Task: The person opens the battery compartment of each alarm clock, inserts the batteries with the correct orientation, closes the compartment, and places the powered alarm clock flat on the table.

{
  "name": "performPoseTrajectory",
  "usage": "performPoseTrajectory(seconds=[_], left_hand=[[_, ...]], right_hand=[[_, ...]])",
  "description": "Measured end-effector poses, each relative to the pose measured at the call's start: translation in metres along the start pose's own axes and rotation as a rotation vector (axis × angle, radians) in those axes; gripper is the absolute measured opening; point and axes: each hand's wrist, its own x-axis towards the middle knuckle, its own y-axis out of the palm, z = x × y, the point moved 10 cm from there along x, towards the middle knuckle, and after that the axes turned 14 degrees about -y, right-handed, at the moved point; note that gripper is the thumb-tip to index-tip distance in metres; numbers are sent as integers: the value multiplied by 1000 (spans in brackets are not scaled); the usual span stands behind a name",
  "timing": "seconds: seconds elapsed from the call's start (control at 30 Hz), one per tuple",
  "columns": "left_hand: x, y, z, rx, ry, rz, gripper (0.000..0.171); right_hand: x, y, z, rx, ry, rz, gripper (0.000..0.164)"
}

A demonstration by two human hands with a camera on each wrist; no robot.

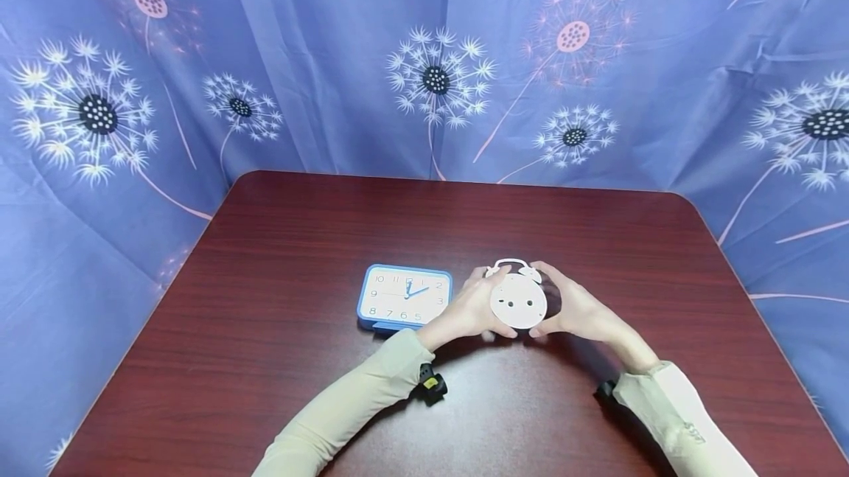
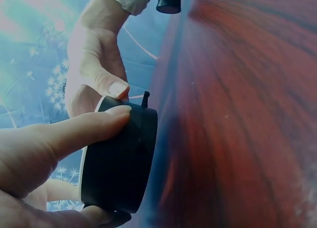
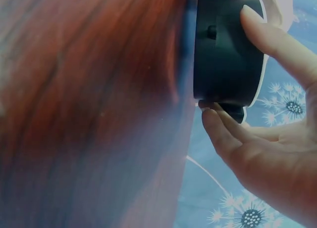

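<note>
Both hands hold a round twin-bell alarm clock (image 1: 519, 301) right of the middle of the table. Its white side with small dark spots shows in the head view, under a white handle and bells; the wrist views show a black outer wall (image 2: 119, 154). My left hand (image 1: 472, 309) grips the left edge, with the thumb lying along the black wall. Around the right edge curl the thumb and fingers of my right hand (image 1: 584, 312). Just left of my left hand is a blue rectangular clock (image 1: 406, 296) with a white numbered dial, tilted face up.
The dark red wooden table (image 1: 298, 241) has rounded far corners. Behind it and along its sides hangs a blue curtain (image 1: 332, 79) with a dandelion print. A black wrist device (image 1: 432, 383) sits at the left cuff.
</note>
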Motion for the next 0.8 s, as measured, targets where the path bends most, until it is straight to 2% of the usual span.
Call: performPoseTrajectory(seconds=[0.2, 0.4, 0.6, 0.8], left_hand=[[-3, -8, -3, -29, 44, -13, 109], [-5, -14, -6, -60, 93, -34, 109], [-6, -18, -6, -102, 106, -51, 110], [-8, -23, -6, -135, 119, -72, 107]], right_hand=[[1, 0, 1, 98, -37, -22, 97], [0, -1, 0, 190, -39, -48, 99], [-1, -2, -1, 292, -29, -71, 99], [-1, -3, 2, 349, -49, -96, 99]])
